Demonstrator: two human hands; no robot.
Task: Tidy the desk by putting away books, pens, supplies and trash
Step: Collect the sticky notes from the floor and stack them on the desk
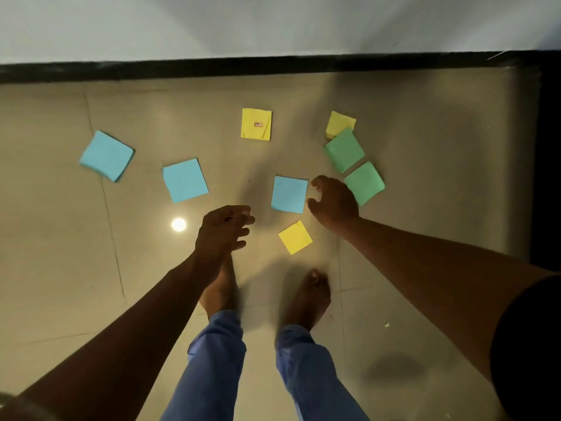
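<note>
Glossy tiled floor (409, 123) is throwing back a bright lamp glare just left of the left hand's fingers (243, 221); its surface is looking smooth and polished, with thin grout lines; matt paper notes are lying flat, a blue note (289, 194) just beside the right hand's fingertips (314, 183), a yellow note (295, 237) below them; blue trouser legs (212, 360) are showing soft, creased cloth.

indoor room, likely home | glossy tiled floor (425, 268) | dark skirting (273, 66) | pale wall (273, 22)
</note>
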